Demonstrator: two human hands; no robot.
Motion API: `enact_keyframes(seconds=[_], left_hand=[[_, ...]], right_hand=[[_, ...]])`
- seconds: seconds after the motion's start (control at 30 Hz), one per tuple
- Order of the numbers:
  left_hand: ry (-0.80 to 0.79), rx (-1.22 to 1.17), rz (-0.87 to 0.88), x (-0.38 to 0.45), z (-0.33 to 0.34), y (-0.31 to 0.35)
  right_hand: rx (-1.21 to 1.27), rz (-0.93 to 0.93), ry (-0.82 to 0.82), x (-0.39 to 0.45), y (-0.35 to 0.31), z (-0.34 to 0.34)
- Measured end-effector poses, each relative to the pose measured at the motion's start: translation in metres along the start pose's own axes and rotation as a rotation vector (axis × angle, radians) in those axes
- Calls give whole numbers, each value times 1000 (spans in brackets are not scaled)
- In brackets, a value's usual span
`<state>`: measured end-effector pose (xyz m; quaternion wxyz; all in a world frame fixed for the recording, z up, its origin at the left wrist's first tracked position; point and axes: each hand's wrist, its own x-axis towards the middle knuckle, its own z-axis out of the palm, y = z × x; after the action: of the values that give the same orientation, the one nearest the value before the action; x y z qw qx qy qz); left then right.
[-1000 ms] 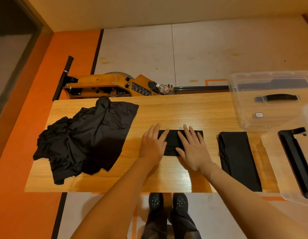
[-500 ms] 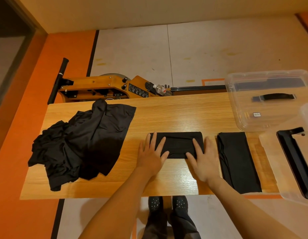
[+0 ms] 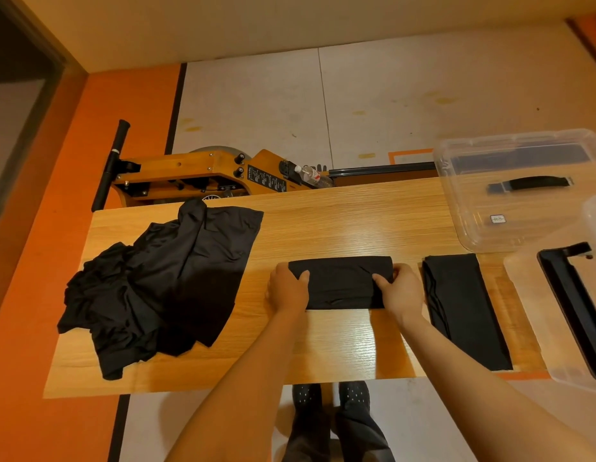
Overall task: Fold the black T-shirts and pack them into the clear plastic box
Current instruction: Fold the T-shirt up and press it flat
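Fingers of both hands (image 3: 288, 288) (image 3: 401, 290) grip the folded black T-shirt (image 3: 343, 281) lying between them.

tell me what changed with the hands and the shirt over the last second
Both hands slid apart from the middle of the folded T-shirt to its ends. The left hand and right hand now grip the ends, no longer pressing flat. The unfolded pile, second folded shirt and clear box stayed put.

Matt black cloth T-shirt (image 3: 343, 285) on a glossy wood-grain table (image 3: 340, 225), beside a clear glossy plastic box (image 3: 463, 228).
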<state>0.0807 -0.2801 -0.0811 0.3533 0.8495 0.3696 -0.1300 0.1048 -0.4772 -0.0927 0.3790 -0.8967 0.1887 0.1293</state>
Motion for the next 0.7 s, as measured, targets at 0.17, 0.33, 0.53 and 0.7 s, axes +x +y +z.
enact_keyframes(seconds=[0.17, 0.33, 0.53, 0.7], left_hand=[[58, -23, 96, -3, 4, -4], [71, -152, 195, -7, 5, -7], [35, -255, 182, -8, 3, -7], [1, -257, 170, -8, 0, -8]], right_hand=[[-3, -73, 52, 0, 10, 9], [125, -88, 33, -11, 3, 3], [175, -73, 52, -18, -2, -3], [139, -93, 7, -15, -3, -4]])
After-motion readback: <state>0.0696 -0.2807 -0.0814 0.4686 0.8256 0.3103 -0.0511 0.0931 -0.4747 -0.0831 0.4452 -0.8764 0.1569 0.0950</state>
